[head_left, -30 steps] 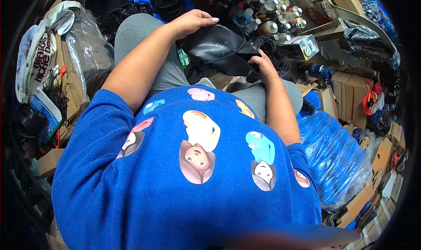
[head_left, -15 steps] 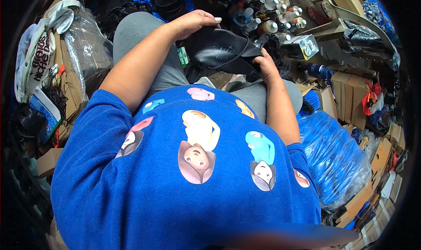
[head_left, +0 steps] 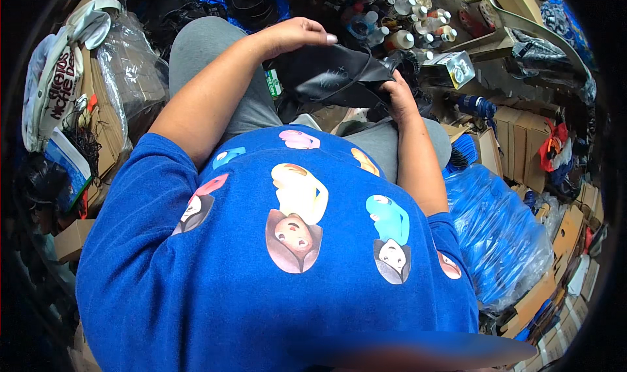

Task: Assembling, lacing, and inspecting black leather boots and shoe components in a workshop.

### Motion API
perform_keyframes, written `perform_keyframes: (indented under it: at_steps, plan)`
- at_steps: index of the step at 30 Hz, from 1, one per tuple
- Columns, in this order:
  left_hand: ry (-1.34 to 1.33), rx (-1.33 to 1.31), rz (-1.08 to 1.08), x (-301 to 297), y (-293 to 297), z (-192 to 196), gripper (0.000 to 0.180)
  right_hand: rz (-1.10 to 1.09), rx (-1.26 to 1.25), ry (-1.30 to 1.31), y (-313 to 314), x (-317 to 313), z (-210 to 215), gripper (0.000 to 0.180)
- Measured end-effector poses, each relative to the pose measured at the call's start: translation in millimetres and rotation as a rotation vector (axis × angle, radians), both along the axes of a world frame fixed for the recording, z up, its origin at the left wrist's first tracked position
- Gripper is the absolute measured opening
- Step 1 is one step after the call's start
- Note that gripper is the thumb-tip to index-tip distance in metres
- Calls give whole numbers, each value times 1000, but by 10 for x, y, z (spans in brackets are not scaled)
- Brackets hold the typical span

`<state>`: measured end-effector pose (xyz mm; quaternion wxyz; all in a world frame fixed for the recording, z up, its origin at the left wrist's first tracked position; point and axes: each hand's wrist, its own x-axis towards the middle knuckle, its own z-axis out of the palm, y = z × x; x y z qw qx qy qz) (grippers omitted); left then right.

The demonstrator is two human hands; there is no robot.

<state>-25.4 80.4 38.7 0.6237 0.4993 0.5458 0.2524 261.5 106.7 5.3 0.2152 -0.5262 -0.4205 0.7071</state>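
A black leather-like shoe upper (head_left: 333,81) with pale handwritten marks spans the space between my hands, above my lap. My left hand (head_left: 297,35) is at its far upper edge, with thumb and fingers drawn together on it. At the right end, my right hand (head_left: 400,97) grips the narrow part between thumb and fingers. The fingertips on the underside are hidden. Beneath the piece, a small green and white packet (head_left: 273,82) shows beside my left leg in grey trousers (head_left: 202,52).
Several bottles (head_left: 398,40) stand beyond my right hand, with a metal tin (head_left: 457,68) nearer. On the right lie a blue plastic-wrapped bundle (head_left: 496,235) and cardboard boxes (head_left: 519,137). A white cloth bag (head_left: 49,97) and a plastic-wrapped carton (head_left: 134,65) are at the left.
My left hand has shifted slightly right along the upper edge, its fingers more curled. The shoe upper has tilted and looks flatter. My right hand keeps its grip in nearly the same place.
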Motion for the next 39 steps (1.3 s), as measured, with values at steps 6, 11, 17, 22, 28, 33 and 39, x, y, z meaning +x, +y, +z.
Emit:
perform_keyframes:
  at_steps: [6, 11, 17, 22, 28, 33, 39]
  plan:
    - [133, 39, -289, -2, -119, -70, 35, -32, 15, 86, 61, 76, 210, 35]
    - [92, -65, -302, -79, -218, -202, 31, -192, -89, 114, 96, 223, 341, 31]
    - [764, 82, -667, 186, -292, -453, 34, -535, 0, 179, 298, 334, 380, 24]
    - [857, -84, -960, 485, -512, -856, 31, -516, 59, 168, 362, 263, 317, 22]
    - [926, -86, -1361, 516, -424, -1303, 32, -552, 9, 210, 334, 329, 366, 22]
    - [933, -8, -953, 582, -270, -1513, 32, -531, 3, 201, 310, 259, 391, 20]
    - [1111, -133, -922, 717, -110, -1750, 31, -519, -34, 90, 231, 255, 375, 19]
